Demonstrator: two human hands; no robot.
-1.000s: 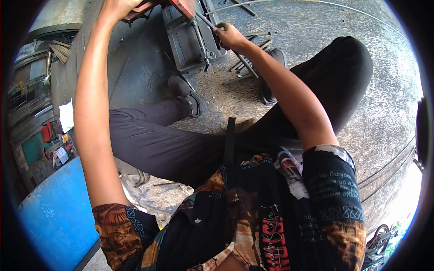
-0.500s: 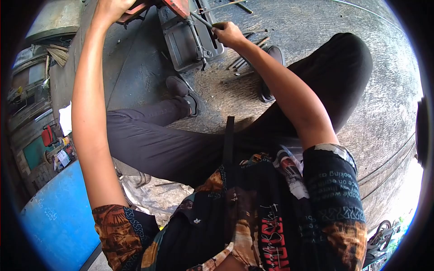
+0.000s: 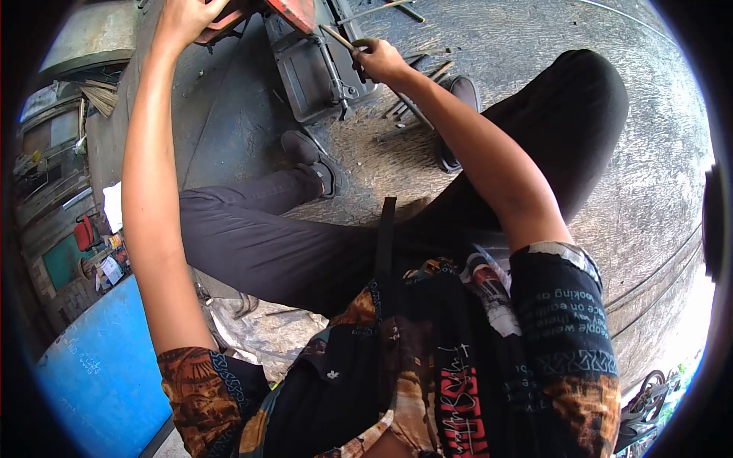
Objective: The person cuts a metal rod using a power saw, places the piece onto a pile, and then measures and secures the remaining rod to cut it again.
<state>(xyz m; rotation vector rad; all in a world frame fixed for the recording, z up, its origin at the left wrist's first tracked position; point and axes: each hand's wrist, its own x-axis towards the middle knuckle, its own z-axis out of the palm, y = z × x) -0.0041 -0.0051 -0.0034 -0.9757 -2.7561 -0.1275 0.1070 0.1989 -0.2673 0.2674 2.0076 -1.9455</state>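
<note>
My left hand (image 3: 183,17) reaches up to the top edge of the view and grips the red handle (image 3: 229,17) of a machine. The machine's red upper part (image 3: 294,11) sits over a dark metal base (image 3: 317,69) on the floor. My right hand (image 3: 379,59) is closed around a thin metal rod (image 3: 336,37) that runs into the machine from the right. Several short cut rod pieces (image 3: 416,76) lie on the floor just beyond that hand. My legs in dark trousers stretch toward the machine.
My sandalled feet (image 3: 313,156) rest on the rough concrete floor (image 3: 534,46) beside the base. Long thin rods (image 3: 657,282) lie along the floor at the right. A blue drum (image 3: 99,374) stands at lower left, with cluttered shelves (image 3: 53,191) beyond it.
The rod in my right hand has tilted and shifted slightly up and left at the machine. My left hand stays on the red handle. The view has moved a little.
</note>
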